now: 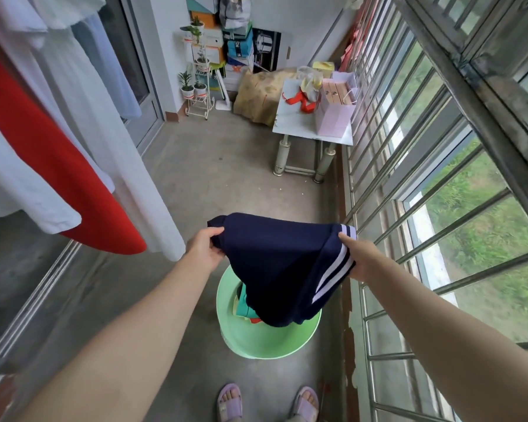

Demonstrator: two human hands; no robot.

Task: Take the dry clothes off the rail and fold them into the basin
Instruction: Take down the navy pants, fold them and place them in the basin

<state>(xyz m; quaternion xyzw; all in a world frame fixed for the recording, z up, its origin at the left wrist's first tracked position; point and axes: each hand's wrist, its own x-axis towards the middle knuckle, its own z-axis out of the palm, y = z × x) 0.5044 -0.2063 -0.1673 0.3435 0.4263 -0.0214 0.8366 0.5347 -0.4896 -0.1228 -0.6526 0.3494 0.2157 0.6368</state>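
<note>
My left hand (203, 246) and right hand (358, 257) pinch the navy shorts (281, 263) by opposite edges over the green basin (256, 339) at lower centre, maybe grazing the clothes inside; bare floor (226, 166) ahead.

At six o'clock, garment (275, 263) over basin (256, 342); table (296, 123) at one; hanging clothes (73, 117) at ten; plant stand (197, 86) at twelve.

The dark blue garment (281, 263) has white stripes down one side. It is held up, spread wide, over the green basin (256, 345) on the floor at 6 o'clock. Its low end dips inside. Other clothes (243, 304) lie in there. A red cloth (58, 178) and white clothes (19, 184) hang at 9 o'clock.
</note>
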